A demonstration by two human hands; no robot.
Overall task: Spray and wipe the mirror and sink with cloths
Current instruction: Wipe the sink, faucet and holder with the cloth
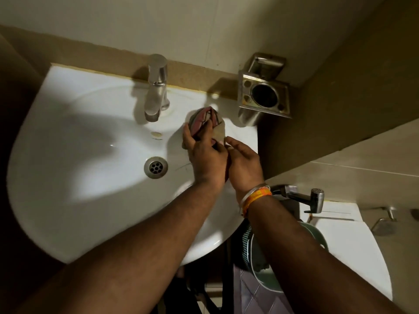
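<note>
Bunching the cloth (207, 120) at the sink (68, 200) rim
Left hand (205, 155) grips the cloth right of the tap (156, 87); right hand (243, 162) pinches its edge; next, likely a wipe across the basin

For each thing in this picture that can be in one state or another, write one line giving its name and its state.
tap: no water seen running
drain: unplugged, grate showing
sink: no standing water seen
cloth: bunched, on the sink's right rim
left hand: grips the cloth
right hand: fingers loosely curled, at the cloth's edge
tumbler holder: holds nothing
</note>
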